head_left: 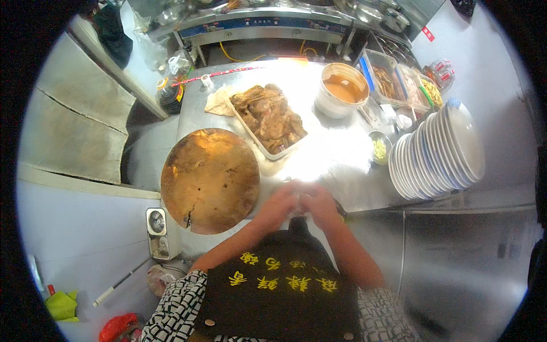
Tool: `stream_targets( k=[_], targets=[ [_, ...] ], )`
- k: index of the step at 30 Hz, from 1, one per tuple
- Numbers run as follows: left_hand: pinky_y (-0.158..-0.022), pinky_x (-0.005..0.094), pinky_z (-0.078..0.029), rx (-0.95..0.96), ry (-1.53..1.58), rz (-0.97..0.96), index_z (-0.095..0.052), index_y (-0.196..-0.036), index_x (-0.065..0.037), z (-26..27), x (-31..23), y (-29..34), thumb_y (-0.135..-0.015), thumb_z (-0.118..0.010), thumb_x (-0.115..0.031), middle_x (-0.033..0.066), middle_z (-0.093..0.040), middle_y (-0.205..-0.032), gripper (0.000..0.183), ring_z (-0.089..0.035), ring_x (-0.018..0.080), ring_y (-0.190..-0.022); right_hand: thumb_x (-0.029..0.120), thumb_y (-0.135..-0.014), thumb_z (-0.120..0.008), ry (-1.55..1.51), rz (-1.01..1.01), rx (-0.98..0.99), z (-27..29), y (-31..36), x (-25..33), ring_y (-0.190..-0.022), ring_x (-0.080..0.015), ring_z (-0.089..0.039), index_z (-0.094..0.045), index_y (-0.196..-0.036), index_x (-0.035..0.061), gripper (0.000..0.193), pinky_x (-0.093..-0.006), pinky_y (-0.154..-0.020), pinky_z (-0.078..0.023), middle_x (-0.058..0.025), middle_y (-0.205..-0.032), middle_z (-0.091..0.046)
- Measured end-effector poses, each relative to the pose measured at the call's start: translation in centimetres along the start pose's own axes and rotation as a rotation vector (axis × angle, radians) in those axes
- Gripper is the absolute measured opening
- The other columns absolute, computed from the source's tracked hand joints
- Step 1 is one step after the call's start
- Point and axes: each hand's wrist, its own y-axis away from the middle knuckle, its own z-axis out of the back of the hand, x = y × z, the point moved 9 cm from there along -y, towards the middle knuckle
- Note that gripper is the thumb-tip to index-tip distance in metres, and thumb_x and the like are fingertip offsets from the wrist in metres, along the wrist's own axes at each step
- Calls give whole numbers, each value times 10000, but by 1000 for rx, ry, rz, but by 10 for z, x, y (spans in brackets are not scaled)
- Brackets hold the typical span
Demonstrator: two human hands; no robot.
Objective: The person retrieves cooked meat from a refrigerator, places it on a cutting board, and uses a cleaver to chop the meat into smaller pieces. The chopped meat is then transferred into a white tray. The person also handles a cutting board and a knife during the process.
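My left hand (281,203) and my right hand (318,203) meet in front of my dark apron (273,302), at the near edge of the steel table (359,191). Both have curled fingers, pressed together. Glare and blur hide whatever is between them. To the left of my hands lies a round wooden chopping block (211,179), stained and cracked near its front rim. Beyond them stands a pale rectangular tub heaped with brown cooked meat (269,117), with a beige cloth (219,101) at its far left corner.
A white bucket of orange-brown sauce (345,88) stands at the back. Several clear food containers (387,80) line the far right. A bowl of chopped greens (379,147) sits beside a tall row of white plates (436,151). A wall (85,216) borders the left, a stove (265,25) the back.
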Motion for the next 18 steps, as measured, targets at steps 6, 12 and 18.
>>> stream_targets(
  k=[6,12,18],
  targets=[
    [-929,337,-443,-89,149,53,-353,-1414,-9,-14,-12,6,-913,-503,-142,138,-540,-1241,540,-544,215,-1076,162,-744,-674,278,-61,-14,-4,1,16,-851,-202,-653,-636,-1087,2,380,-340,-747,-529,-151,-979,-674],
    [-894,339,-467,-127,-83,-43,-370,-1404,-11,-1,-11,6,-921,-538,-194,144,-554,-1208,543,-567,215,-1031,228,-751,-688,427,162,58,-19,-14,9,-914,-285,-639,-620,-1039,8,368,-389,-794,-509,-164,-1006,-652],
    [-775,378,-497,-284,-1036,144,-601,-1109,-50,74,5,32,-846,-631,-362,147,-641,-1005,408,-615,262,-915,236,-816,-600,1022,242,-288,38,-36,-26,-893,-371,-582,-585,-912,32,226,-466,-790,-468,-189,-952,-596]
  ],
)
